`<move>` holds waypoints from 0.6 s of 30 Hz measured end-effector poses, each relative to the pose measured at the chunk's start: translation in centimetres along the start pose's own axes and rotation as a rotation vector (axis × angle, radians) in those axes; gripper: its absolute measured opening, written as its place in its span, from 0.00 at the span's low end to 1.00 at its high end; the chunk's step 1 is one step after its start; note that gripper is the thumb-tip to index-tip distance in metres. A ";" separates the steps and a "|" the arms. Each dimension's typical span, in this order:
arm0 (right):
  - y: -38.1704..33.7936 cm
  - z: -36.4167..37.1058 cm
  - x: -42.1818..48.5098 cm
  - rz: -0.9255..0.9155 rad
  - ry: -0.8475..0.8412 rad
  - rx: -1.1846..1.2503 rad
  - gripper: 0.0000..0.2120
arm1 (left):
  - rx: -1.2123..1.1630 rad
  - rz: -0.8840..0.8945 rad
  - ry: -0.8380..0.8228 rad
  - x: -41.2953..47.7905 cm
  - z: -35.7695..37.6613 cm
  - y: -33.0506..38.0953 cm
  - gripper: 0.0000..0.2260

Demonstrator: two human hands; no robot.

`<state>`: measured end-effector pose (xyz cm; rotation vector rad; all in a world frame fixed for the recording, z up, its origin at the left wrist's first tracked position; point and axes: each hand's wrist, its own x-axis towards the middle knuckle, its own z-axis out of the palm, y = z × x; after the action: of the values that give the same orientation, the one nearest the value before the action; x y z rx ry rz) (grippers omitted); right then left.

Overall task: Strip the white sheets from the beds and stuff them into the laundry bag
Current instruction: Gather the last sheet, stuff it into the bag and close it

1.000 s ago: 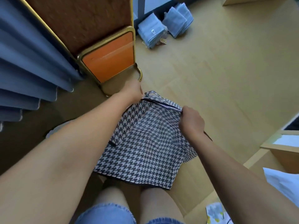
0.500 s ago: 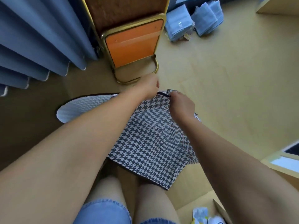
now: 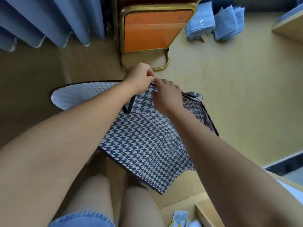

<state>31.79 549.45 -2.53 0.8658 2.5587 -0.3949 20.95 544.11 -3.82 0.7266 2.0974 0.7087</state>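
A black-and-white houndstooth laundry bag (image 3: 147, 141) hangs in front of my legs above the wooden floor. My left hand (image 3: 139, 76) pinches the bag's top edge near its dark trim. My right hand (image 3: 165, 94) grips the same top edge right beside it, fingers curled over the fabric. Part of the bag's pale inner side (image 3: 82, 95) spreads out to the left behind my left forearm. No white sheet is in the bag's visible part.
An orange chair with a brass frame (image 3: 152, 30) stands just beyond my hands. Blue curtains (image 3: 49, 22) hang at the upper left. Folded blue towels (image 3: 216, 23) lie on the floor at the upper right. A wooden bed frame edge (image 3: 287, 25) shows far right.
My hands have come together at the bag's top edge, the right moving left toward the left. The view has shifted, bringing the chair and the bag's pale side into sight.
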 end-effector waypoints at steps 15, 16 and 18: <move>-3.0 0.2 3.5 0.248 0.143 0.111 0.14 | -0.238 -0.079 0.035 1.7 -4.0 -6.4 0.07; -3.5 0.1 4.0 0.161 0.098 0.064 0.17 | -0.267 -0.091 0.044 1.8 -4.1 -6.5 0.07; -4.4 0.1 5.2 0.034 0.036 0.008 0.19 | -0.320 -0.117 0.068 2.0 -4.3 -7.0 0.07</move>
<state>25.31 548.68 -4.42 0.9265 2.5732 -0.3828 14.62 539.74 -7.32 0.4055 2.0029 0.9852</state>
